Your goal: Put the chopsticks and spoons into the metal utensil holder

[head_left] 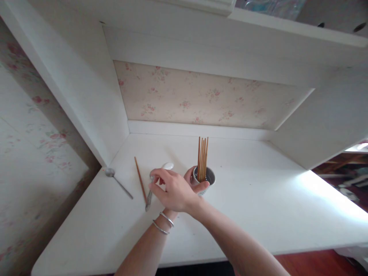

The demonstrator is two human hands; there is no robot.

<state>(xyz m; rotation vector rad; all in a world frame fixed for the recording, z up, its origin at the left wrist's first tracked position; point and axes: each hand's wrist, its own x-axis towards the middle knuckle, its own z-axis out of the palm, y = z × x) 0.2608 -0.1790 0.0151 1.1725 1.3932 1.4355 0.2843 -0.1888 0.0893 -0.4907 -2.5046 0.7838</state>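
Observation:
My left hand (201,186) is wrapped round a grey cup (212,177) standing on the white desktop. Several wooden chopsticks (202,159) stand upright in the cup. Crossing over my left wrist, my right hand (173,188) has its fingers closed on a silver utensil with an ornate handle (148,201). My fingers hide part of that utensil, so its kind cannot be told. Just beyond my right knuckles lies a white oval piece (168,166), partly covered by the hand. A single chopstick (139,177) lies left of the ornate handle.
A metal spoon (119,183) lies farther left, its bowl near the left side panel (77,76). White panels and a shelf (201,34) enclose the desktop (253,207). Floral wallpaper (198,96) shows at the back. The desk's front edge runs below my arms.

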